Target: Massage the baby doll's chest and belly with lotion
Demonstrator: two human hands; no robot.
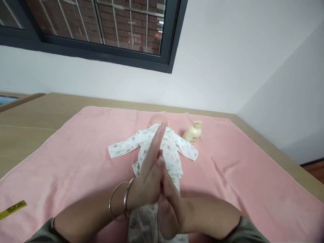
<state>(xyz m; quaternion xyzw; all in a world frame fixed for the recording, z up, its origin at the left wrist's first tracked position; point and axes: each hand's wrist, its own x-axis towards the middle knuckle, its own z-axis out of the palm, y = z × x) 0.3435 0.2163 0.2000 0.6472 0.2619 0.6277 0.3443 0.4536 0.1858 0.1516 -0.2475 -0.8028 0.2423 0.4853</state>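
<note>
My left hand (149, 180), with two silver bangles at its wrist, is laid palm to palm against my right hand (170, 206). The fingers of the left are stretched out, pointing away from me. Those of the right lie flat against it, partly hidden. No object shows between the palms. Beneath them, a baby doll (172, 158) lies in a white printed top and trousers, its sleeves spread to both sides. My hands cover the middle of its body. Beyond its right-hand sleeve stands a cream pump bottle (193, 134).
A pink blanket (83, 152) with wrinkles covers most of the wooden surface (25, 118). A yellow strip with black marks (12, 209) lies at the left. Behind are a white wall (215, 60) and a dark-framed window (106, 54) with bars.
</note>
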